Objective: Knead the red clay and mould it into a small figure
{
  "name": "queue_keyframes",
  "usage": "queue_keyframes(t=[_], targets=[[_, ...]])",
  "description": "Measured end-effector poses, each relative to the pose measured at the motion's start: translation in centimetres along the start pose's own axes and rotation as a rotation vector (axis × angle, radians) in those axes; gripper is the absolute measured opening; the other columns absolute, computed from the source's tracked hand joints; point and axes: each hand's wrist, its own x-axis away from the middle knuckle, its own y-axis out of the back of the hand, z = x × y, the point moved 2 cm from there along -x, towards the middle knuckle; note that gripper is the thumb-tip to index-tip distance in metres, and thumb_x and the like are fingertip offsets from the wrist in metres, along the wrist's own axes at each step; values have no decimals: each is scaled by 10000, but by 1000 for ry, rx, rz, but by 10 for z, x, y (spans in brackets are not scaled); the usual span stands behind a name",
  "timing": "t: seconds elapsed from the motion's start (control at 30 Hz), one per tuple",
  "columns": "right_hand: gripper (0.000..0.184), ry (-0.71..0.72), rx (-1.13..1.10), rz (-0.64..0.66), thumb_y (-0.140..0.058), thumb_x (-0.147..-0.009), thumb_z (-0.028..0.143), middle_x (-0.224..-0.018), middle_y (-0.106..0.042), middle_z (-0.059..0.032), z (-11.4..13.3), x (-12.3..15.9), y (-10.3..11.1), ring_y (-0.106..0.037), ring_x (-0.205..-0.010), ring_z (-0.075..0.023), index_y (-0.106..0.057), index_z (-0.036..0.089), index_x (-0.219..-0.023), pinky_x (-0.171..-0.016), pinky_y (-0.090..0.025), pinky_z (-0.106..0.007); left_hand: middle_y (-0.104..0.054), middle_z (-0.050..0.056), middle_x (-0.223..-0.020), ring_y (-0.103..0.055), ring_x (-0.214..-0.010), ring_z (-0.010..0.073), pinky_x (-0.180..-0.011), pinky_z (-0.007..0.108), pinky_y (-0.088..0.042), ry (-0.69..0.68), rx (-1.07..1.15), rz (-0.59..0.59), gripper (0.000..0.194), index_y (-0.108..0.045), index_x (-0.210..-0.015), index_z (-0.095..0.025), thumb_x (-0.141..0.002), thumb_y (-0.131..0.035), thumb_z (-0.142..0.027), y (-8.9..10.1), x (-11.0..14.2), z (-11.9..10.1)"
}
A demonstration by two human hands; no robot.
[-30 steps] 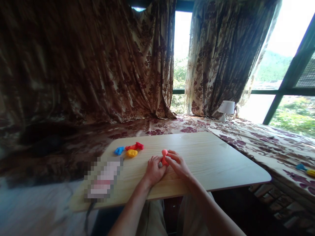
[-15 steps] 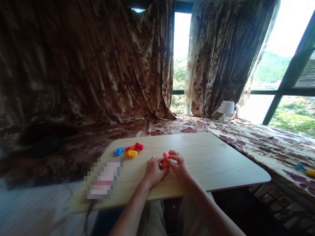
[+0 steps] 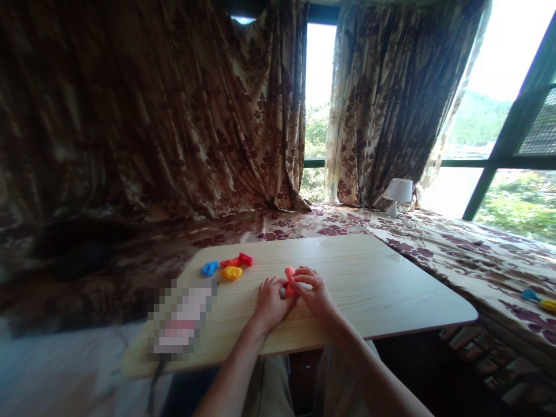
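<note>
A coral-pink piece of modelling clay point(image 3: 290, 278), with a rounded top and a narrower middle, stands upright between my hands near the middle of the table point(image 3: 365, 260). My left hand point(image 3: 273, 301) curls around its lower left side, with the thumb and fingers closed on it. From the right, my right hand point(image 3: 315, 292) pinches it with thumb and fingertips; part of its base is hidden. Further left lie a blue lump of clay point(image 3: 209, 268), a yellow lump point(image 3: 231, 273) and a red lump point(image 3: 238, 261), close together.
At the table's left end a pixelated object point(image 3: 182, 318) has a dark strap or cord hanging off the edge. A white lamp point(image 3: 398, 194) stands on the flowered cloth by the window. Blue and yellow pieces point(image 3: 547, 304) lie at the far right.
The top of the pink clay has shifted slightly left and up between my fingers. Both hands stay on it in nearly the same place.
</note>
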Motion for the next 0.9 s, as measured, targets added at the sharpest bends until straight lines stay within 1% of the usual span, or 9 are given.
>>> queue_keyframes(t=[0.07, 0.2, 0.23, 0.37, 0.53, 0.63, 0.77, 0.83, 0.9], targets=[[140, -28, -2, -4, -678, -726, 368, -906, -683, -54, -1, 0, 0, -570, -991, -234, -732, 239, -718, -917, -409, -394, -652, 31, -852, -554, -874, 201, -840, 345, -413, -10, 18, -5, 181, -663, -887, -208, -743, -600, -296, 0, 0, 1], [230, -130, -4, 51, -663, -728, 360, -1053, -650, -62, -2, 1, 1, -572, -1019, -233, -727, 246, -917, -917, -424, -382, -658, 29, -885, -552, -888, 197, -833, 334, -415, -33, 65, -1, 189, -658, -910, -211, -747, -569, -250, 0, 0, 2], [237, -140, 3, 72, -655, -734, 355, -1066, -647, -60, -1, 1, 1, -565, -1035, -234, -724, 249, -934, -927, -419, -383, -658, 29, -885, -551, -891, 198, -833, 334, -415, -38, 62, 5, 190, -657, -907, -211, -743, -565, -239, 0, 0, 1], [158, -92, 26, 113, -644, -745, 325, -1033, -660, -53, 0, 1, 0, -549, -1054, -235, -735, 243, -844, -944, -401, -382, -645, 29, -847, -545, -886, 202, -837, 343, -409, -36, 27, 40, 196, -649, -893, -201, -717, -564, -206, 2, 0, -1], [102, -1, -3, 77, -655, -755, 315, -954, -674, -46, 1, 0, -2, -552, -1030, -224, -724, 243, -776, -956, -388, -396, -630, 24, -851, -539, -878, 197, -841, 346, -401, -47, -16, 71, 194, -623, -899, -199, -716, -559, -200, 2, 0, -5], [99, 42, -5, 51, -658, -765, 324, -894, -676, -36, 5, -1, -1, -564, -990, -214, -719, 247, -749, -975, -371, -406, -633, 25, -876, -543, -888, 204, -849, 357, -399, -55, -40, 75, 205, -621, -910, -208, -710, -590, -243, 0, 1, -4], [107, 21, 11, 40, -654, -764, 327, -888, -678, -39, 8, -2, 1, -572, -975, -215, -723, 247, -751, -959, -388, -403, -657, 31, -915, -560, -921, 215, -860, 364, -411, -2, 17, 46, 268, -635, -970, -221, -706, -613, -262, -1, 1, 1], [139, -38, 13, 48, -653, -755, 328, -958, -673, -49, 6, -1, 2, -560, -1020, -227, -728, 249, -840, -947, -403, -399, -663, 40, -971, -565, -954, 216, -881, 366, -413, 30, 63, 18, 299, -633, -1009, -218, -714, -607, -258, -1, 1, 3], [208, -96, 12, 67, -655, -742, 333, -1029, -660, -57, 2, 0, 1, -544, -1063, -238, -721, 249, -921, -941, -410, -397, -663, 49, -1001, -567, -973, 216, -896, 365, -414, 39, 82, 8, 285, -639, -1008, -209, -732, -591, -264, 0, 1, 3]])
